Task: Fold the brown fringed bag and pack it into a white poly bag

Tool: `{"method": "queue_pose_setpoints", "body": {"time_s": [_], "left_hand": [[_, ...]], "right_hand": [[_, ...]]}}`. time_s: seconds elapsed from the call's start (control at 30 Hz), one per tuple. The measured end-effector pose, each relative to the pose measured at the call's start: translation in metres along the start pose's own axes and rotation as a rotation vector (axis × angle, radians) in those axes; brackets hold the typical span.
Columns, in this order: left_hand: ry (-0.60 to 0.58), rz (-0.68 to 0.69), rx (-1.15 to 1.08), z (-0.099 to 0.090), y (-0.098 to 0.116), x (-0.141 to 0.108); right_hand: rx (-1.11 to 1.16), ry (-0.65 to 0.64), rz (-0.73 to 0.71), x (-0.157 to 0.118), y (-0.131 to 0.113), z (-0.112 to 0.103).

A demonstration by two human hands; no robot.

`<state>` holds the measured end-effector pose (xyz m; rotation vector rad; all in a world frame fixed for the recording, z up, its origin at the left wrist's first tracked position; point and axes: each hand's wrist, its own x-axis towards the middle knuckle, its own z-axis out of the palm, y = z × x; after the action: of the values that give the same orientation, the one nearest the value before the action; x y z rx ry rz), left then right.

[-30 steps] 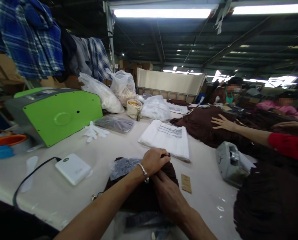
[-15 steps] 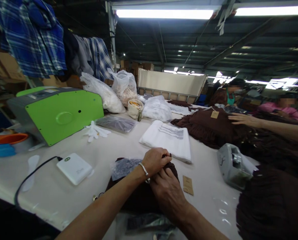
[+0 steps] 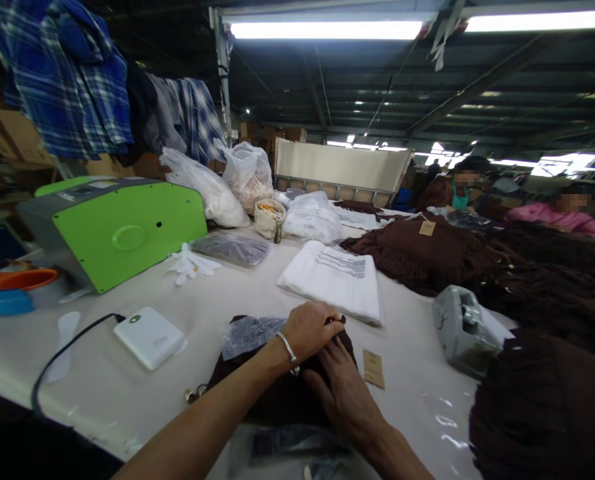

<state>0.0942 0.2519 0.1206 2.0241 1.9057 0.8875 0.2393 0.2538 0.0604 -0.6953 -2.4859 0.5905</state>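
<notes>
A folded dark brown garment point(image 3: 282, 400) lies at the front of the table under my hands. My left hand point(image 3: 311, 330), with a silver bracelet at its wrist, has its fingers closed at the garment's far right corner; what they pinch is too small to make out. Flat on the garment just below it rests my right hand point(image 3: 340, 377), fingers stretched out. A crumpled clear plastic piece point(image 3: 250, 335) covers the garment's upper left. To the right lies a brown card tag point(image 3: 374, 369). Clear packaging point(image 3: 297, 443) is at the near edge.
White folded packs point(image 3: 334, 277) lie beyond the garment. Left stand a green machine point(image 3: 132, 233) and a white power bank point(image 3: 150, 337) with a cable. A tape dispenser point(image 3: 470, 333) and brown garment piles point(image 3: 427, 250) are at right. Two people are at the back right.
A forearm and hand that reached over the brown pile from the right are gone. My right hand has shifted slightly, its fingers straighter; my left hand stays near the same corner.
</notes>
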Motion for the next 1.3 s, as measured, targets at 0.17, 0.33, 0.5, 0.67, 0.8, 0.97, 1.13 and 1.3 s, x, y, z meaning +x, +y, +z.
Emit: {"method": "queue_pose_setpoints", "body": {"time_s": [0.17, 0.33, 0.5, 0.67, 0.8, 0.97, 1.13, 1.3], "left_hand": [[-0.067, 0.094, 0.093, 0.016, 0.005, -0.018], [-0.154, 0.224, 0.301, 0.047, 0.004, -0.043], [-0.136, 0.409, 0.47, 0.066, 0.012, -0.067], [-0.072, 0.405, 0.453, 0.048, 0.017, -0.096], [0.01, 0.145, 0.457, 0.006, -0.007, -0.118], [-0.009, 0.054, 0.637, -0.023, -0.053, -0.123], [-0.024, 0.102, 0.716, -0.022, -0.066, -0.114], [0.043, 0.061, 0.677, -0.027, -0.068, -0.122]], "right_hand": [[0.179, 0.394, 0.234, -0.036, 0.021, -0.033], [0.201, 0.464, 0.484, -0.058, 0.039, -0.056], [0.169, 0.34, 0.288, -0.042, 0.034, -0.044], [-0.051, 0.153, 0.077, -0.014, 0.029, -0.021], [-0.135, -0.037, -0.005, -0.017, 0.037, -0.006], [-0.161, -0.022, 0.019, -0.026, 0.047, -0.012], [-0.172, -0.054, 0.068, -0.027, 0.048, -0.021], [-0.13, -0.082, 0.109, -0.032, 0.049, -0.016]]}}
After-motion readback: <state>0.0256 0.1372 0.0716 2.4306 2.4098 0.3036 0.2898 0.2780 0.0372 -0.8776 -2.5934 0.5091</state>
